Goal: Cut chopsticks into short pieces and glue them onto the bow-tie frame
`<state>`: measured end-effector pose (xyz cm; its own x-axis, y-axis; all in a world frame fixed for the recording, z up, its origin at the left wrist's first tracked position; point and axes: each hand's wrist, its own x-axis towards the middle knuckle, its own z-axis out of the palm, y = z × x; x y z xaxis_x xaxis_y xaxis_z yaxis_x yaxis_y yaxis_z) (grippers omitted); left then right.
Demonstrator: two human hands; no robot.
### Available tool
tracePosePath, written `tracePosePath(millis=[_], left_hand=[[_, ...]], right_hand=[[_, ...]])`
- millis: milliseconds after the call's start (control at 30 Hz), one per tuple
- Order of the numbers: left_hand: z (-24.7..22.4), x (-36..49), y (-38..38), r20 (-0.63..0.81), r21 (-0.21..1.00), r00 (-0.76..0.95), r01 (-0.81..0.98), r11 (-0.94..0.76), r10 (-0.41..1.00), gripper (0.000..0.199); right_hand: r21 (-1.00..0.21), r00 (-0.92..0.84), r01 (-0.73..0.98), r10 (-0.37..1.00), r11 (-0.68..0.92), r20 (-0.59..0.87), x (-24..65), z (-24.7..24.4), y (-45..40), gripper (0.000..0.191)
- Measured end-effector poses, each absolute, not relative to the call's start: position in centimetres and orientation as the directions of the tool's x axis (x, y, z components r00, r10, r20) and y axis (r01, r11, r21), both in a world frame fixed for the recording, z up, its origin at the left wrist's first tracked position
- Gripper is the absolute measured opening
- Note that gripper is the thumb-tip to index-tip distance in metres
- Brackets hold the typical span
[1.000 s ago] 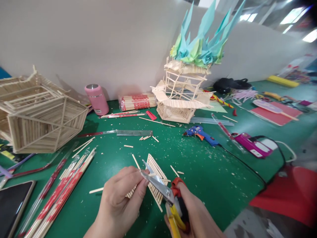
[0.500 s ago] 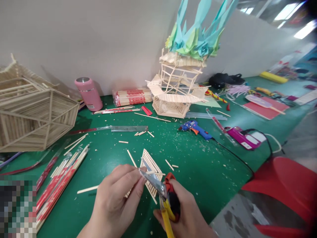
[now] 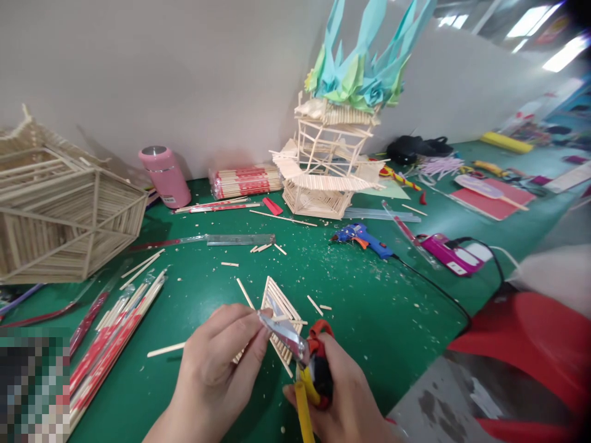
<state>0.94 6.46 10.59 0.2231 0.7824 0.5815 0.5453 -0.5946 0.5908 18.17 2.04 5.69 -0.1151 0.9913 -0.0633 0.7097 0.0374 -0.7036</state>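
My left hand (image 3: 221, 363) pinches a thin wooden stick (image 3: 166, 349), whose long end sticks out to the left. My right hand (image 3: 341, 394) is wrapped round scissors (image 3: 289, 338) with yellow and red-black handles. Their blades meet the fingertips of my left hand, where the stick's other end is hard to make out. Under the blades lies a small flat panel of wooden sticks (image 3: 284, 298), partly covered by my left hand. Short cut pieces (image 3: 315, 306) lie right of the panel.
A blue glue gun (image 3: 362, 239) lies right of centre, its cord running to a pink power strip (image 3: 450, 253). A stick tower (image 3: 330, 166), pink bottle (image 3: 165, 177) and stick bundles (image 3: 247, 182) stand or lie behind. Left are a large stick model (image 3: 69, 215) and wrapped sticks (image 3: 117, 344).
The scissor handles and my right hand have shifted slightly, and the handles look closer together. A pale, blurred shape has come into view above the red chair at right. The view has moved a little.
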Motion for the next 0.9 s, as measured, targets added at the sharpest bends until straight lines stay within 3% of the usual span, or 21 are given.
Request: tracePosePath(millis=[67, 233, 300, 633, 900], left_hand=[[10.5, 0.9, 6.5, 0.573, 0.592, 0.227, 0.549, -0.589, 0.788, 0.018], [10.5, 0.8, 6.7, 0.574, 0.594, 0.212, 0.556, -0.581, 0.791, 0.017], [10.4, 0.8, 6.7, 0.579, 0.594, 0.207, 0.556, -0.582, 0.789, 0.017], [10.6, 1.0, 6.7, 0.573, 0.605, 0.212, 0.542, -0.583, 0.792, 0.018], [10.4, 0.9, 6.5, 0.591, 0.608, 0.209, 0.519, -0.6, 0.779, 0.018]], right_hand=[[-0.736, -0.096, 0.677, 0.991, -0.004, -0.094, 18.2, 5.6, 1.8, 0.027], [-0.903, -0.012, 0.397, 0.983, -0.165, -0.184, 18.3, 5.0, 1.3, 0.062], [-0.916, -0.011, 0.359, 0.981, -0.179, -0.196, 18.5, 4.9, 1.2, 0.065], [-0.85, 0.054, 0.513, 0.993, -0.122, -0.109, 18.1, 3.5, 1.0, 0.056], [-0.8, -0.043, 0.587, 0.991, 0.124, 0.123, 18.7, 2.5, 1.5, 0.048]])
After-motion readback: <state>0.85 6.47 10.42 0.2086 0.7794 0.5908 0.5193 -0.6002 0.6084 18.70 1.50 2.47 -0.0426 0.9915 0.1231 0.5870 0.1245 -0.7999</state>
